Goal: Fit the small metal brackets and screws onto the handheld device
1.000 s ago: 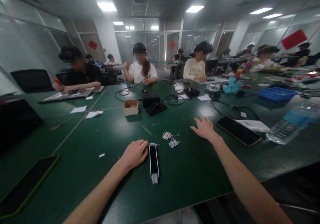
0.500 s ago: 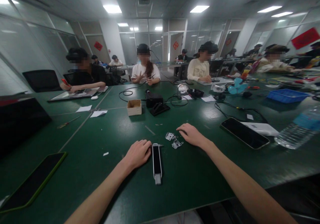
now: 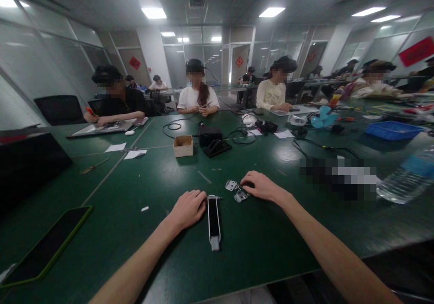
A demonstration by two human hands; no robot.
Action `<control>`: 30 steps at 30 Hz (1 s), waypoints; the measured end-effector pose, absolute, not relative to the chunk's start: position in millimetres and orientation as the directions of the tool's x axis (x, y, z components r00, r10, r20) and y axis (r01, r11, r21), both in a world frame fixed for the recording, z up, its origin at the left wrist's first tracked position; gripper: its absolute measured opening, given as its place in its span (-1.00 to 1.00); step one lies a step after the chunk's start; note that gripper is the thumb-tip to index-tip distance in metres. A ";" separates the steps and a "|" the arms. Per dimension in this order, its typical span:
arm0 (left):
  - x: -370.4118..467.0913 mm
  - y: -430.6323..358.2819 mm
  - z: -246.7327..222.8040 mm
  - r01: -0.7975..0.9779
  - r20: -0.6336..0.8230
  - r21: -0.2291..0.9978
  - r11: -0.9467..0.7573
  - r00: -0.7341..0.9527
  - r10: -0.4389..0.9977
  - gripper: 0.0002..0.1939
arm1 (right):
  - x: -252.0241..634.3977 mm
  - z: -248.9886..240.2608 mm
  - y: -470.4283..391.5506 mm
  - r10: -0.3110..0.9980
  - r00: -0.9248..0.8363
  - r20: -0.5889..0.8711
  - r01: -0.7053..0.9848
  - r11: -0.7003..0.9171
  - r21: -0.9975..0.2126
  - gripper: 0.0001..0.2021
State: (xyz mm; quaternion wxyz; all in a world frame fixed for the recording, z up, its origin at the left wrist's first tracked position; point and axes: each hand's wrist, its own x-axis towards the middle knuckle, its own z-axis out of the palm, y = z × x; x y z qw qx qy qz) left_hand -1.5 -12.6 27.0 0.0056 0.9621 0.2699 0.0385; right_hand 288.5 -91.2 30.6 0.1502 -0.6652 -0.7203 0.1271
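My left hand rests on the table with its fingers curled together. It lies against the upper left side of a long black piece with a white frame. Across that piece's top end is a small metal rod, whose left end my fingertips cover, so what they grip is hidden. My right hand reaches down at the small metal parts, fingers bent and thumb apart. Beside its fingertips are one silvery plate with holes, another such plate and tiny pieces too small to name.
On the green table stand a small cardboard box and a black device. A green-edged phone lies left; a water bottle and blue tray are right. Several people sit across.
My right hand has bent its fingers down and come closer to the small metal parts. My left hand and the white-framed piece have stayed put.
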 end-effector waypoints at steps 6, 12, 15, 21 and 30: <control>-0.6 -12.6 27.8 0.519 0.067 0.039 -0.854 0.851 0.520 -0.82 | 279.6 36.4 -90.0 0.997 -0.042 0.066 0.955 0.059 -0.289 -0.75; -0.1 -12.1 29.8 0.516 0.061 0.038 -0.856 0.854 0.517 -0.81 | 313.2 41.0 -99.1 0.851 0.471 0.232 0.878 -0.428 -0.213 -0.49; 0.6 -12.6 30.7 0.514 0.055 0.045 -0.856 0.855 0.516 -0.81 | 344.3 36.5 -109.9 0.585 0.791 0.178 0.611 -0.743 -0.273 -0.31; 1.5 -12.6 31.7 0.513 0.055 0.047 -0.857 0.856 0.515 -0.82 | 387.7 27.4 -125.1 0.407 0.909 0.089 0.412 -0.846 -0.339 -0.23; 1.1 -10.5 28.4 0.517 0.050 0.033 -0.856 0.854 0.518 -0.82 | 393.5 29.7 -129.1 0.347 0.938 0.006 0.323 -0.867 -0.379 -0.23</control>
